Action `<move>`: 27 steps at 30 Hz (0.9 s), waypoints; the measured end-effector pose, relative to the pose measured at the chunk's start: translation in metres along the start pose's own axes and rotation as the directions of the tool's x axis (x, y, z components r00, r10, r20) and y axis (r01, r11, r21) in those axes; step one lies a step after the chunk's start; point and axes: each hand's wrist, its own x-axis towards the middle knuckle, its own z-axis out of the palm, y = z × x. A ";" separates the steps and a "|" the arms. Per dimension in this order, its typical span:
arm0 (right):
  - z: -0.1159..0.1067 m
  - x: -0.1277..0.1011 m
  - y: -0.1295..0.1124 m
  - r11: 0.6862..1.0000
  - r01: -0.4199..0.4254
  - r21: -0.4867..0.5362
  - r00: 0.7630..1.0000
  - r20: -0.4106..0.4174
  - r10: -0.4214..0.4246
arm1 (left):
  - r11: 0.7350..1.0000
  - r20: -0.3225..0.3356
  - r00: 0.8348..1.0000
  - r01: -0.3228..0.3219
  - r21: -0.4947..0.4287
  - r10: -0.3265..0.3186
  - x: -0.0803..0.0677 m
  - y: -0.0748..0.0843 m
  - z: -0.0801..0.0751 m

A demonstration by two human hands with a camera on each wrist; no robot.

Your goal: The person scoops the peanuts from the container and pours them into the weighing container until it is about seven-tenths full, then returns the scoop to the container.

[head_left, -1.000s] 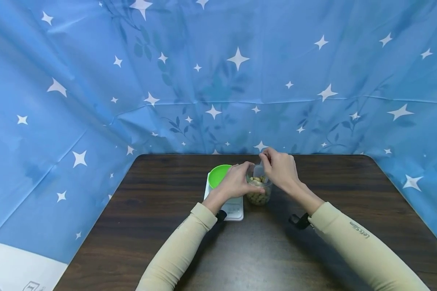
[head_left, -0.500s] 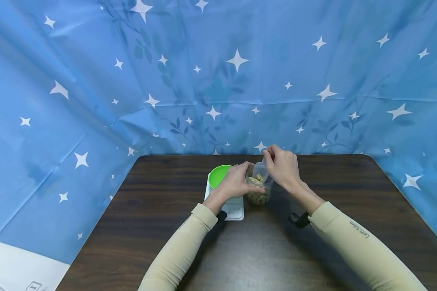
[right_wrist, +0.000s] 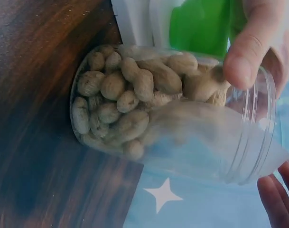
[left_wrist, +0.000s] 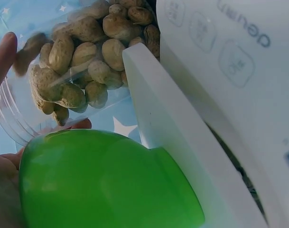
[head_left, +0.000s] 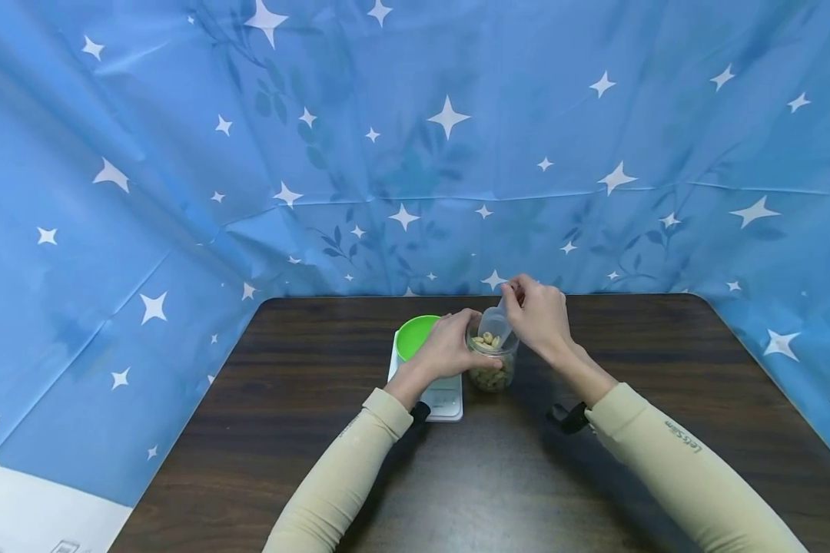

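A clear plastic jar (head_left: 491, 375) of peanuts in their shells stands on the dark wooden table (head_left: 498, 476), just right of a white kitchen scale (head_left: 444, 401). My left hand (head_left: 455, 344) grips the jar near its rim. My right hand (head_left: 534, 309) pinches a small clear scoop (head_left: 494, 326) at the jar's mouth, with a few peanuts in it. A green bowl (head_left: 413, 333) sits on the scale behind my left hand. The right wrist view shows the jar (right_wrist: 135, 109) close up, with my left fingers (right_wrist: 251, 52) on its rim. The left wrist view shows the peanuts (left_wrist: 82, 61), the green bowl (left_wrist: 106, 180) and the scale (left_wrist: 229, 90).
A blue star-patterned sheet (head_left: 415, 153) hangs behind and to both sides of the table. Black wrist straps (head_left: 569, 418) sit on both forearms. Bare wood lies in front of the jar and to its right.
My right hand has drawn the scoop up out of the jar's mouth and tilted it, now with peanuts in it. The left hand has stayed on the jar.
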 end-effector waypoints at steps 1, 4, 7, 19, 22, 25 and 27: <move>0.001 0.000 0.000 1.000 0.010 0.000 1.000 0.024 -0.010 | 1.000 0.000 1.000 0.003 -0.002 -0.003 0.000 0.000 0.000; 0.005 -0.003 -0.001 1.000 0.030 -0.008 0.994 0.109 -0.029 | 1.000 0.002 1.000 0.009 -0.003 -0.009 0.000 0.000 -0.001; 0.007 -0.007 -0.002 0.999 0.031 -0.015 0.988 0.151 -0.029 | 1.000 0.006 1.000 0.005 -0.004 -0.004 0.000 0.001 0.000; 0.008 -0.008 0.002 0.997 -0.071 0.036 0.996 -0.052 0.073 | 1.000 -0.017 1.000 -0.001 0.010 0.001 0.000 0.000 0.003; 0.006 -0.004 0.004 0.993 -0.103 0.061 0.990 -0.093 0.108 | 1.000 -0.019 1.000 -0.002 0.017 0.002 0.001 0.000 0.003; 0.003 -0.002 0.005 0.985 -0.144 0.098 0.982 -0.111 0.155 | 1.000 -0.019 1.000 0.004 0.019 -0.004 0.001 0.000 0.002; 0.003 0.000 0.005 0.980 -0.166 0.110 0.979 -0.099 0.177 | 1.000 -0.020 1.000 0.005 0.018 -0.005 0.002 -0.001 0.002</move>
